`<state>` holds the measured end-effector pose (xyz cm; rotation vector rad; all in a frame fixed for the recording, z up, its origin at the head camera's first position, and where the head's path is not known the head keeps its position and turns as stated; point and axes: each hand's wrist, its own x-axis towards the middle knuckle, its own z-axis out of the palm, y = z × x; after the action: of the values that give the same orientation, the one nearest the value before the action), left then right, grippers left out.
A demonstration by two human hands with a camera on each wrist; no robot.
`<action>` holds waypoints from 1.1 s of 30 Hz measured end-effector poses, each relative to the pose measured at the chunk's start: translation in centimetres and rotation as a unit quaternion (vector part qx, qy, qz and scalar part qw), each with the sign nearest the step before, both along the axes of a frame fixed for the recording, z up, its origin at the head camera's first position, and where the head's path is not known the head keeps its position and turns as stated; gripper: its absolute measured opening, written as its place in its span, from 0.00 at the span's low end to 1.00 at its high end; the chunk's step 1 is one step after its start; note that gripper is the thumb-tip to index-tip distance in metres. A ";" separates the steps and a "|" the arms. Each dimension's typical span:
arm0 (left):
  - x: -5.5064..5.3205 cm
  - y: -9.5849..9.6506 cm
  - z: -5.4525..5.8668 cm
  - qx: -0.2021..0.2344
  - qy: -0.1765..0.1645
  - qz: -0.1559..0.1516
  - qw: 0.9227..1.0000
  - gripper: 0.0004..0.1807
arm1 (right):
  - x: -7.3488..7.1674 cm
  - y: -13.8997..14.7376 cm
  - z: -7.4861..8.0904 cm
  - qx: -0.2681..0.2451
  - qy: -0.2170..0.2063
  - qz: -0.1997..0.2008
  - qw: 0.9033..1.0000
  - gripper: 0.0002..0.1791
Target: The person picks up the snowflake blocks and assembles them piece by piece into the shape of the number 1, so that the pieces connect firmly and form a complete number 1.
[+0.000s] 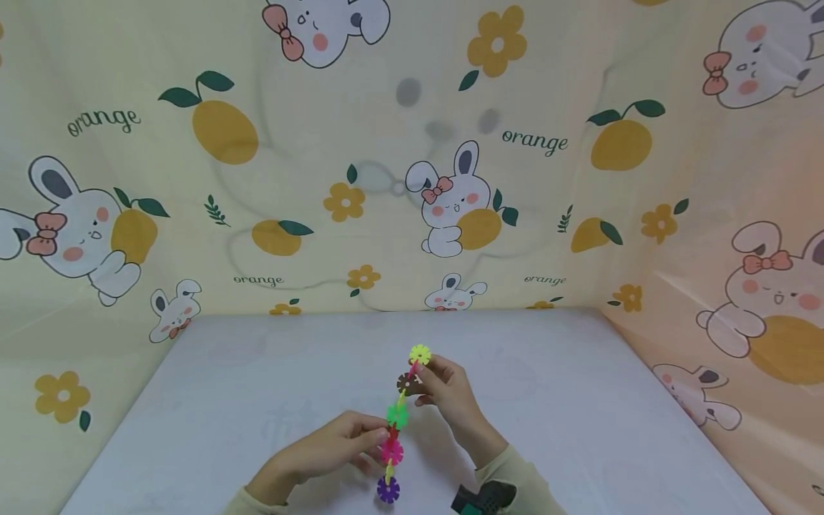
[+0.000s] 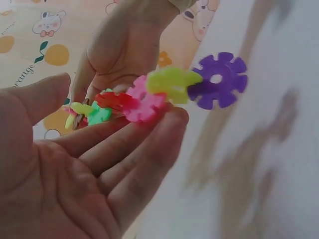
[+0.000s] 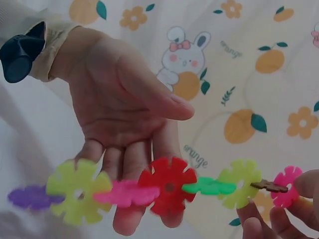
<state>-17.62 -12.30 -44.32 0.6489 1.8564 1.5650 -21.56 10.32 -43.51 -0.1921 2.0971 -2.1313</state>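
Observation:
A chain of slotted plastic snowflake discs runs from a yellow disc at its far end to a purple disc at its near end. Between them, pink, brown, yellow, green and red discs interlock edge to edge. My right hand pinches the chain near the far end, at the pink disc beside the brown disc. Straight fingers of my left hand lie behind the middle of the chain, by the red disc. Its thumb stands apart from the discs in both wrist views.
Under the hands is a white table. A cream cloth backdrop printed with rabbits and oranges rises behind and at both sides. A dark wrist device sits by the right sleeve.

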 end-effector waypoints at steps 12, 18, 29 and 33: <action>0.1 0.3 -0.7 0.011 -0.063 0.034 0.997 0.32 | -0.3 -0.1 -1.2 0.018 -0.012 0.027 0.999 0.16; 0.0 0.4 -0.9 0.029 -0.067 0.041 0.997 0.29 | -0.4 -0.1 -1.5 0.003 -0.017 0.030 0.999 0.29; -0.3 0.3 -1.4 0.057 -0.091 0.090 0.990 0.31 | -0.8 0.3 -1.7 -0.050 -0.076 0.127 0.988 0.35; -0.4 0.5 -1.6 0.063 -0.101 0.088 0.989 0.32 | -0.9 0.3 -1.6 -0.066 -0.101 0.160 0.980 0.37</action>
<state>-18.04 -11.80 -45.90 0.3719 1.7122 1.8025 -22.48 10.66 -45.14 -0.2919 1.6852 -2.0025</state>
